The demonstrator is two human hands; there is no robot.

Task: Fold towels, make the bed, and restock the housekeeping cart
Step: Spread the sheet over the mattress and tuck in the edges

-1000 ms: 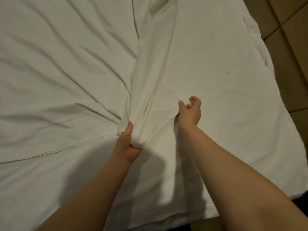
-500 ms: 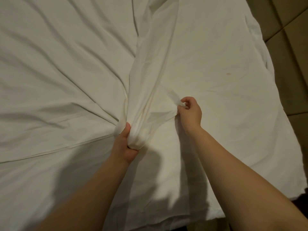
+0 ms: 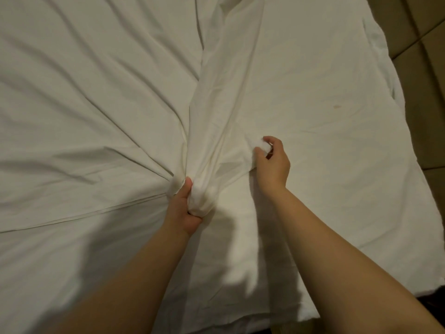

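a white sheet (image 3: 96,92) covers the bed and fills nearly the whole view, with creases fanning out to the left of the gathered fold (image 3: 216,104), which runs from the top of the view down through the middle. to the right of the gathered fold the sheet lies flatter and ends at the bed's edge, beyond which brown floor tiles (image 3: 423,39) show. the gathered fold is a long raised band of cloth, narrowing toward the person. two bare forearms reach in from the bottom, one on each side of the fold's near end, and their shadows fall on the sheet there. the left grip (image 3: 185,210) is clenched round the near end of the gathered fold, thumb up along its left side, the cloth bunched into a knob. the right grip (image 3: 274,165), just right of the gathered fold and a little farther up, pinches a small tuft of the sheet between thumb and curled fingers. a thin hem line (image 3: 96,211) runs leftward from the fold's near end. a small brown spot (image 3: 336,106) marks the sheet well to the right of the fold.
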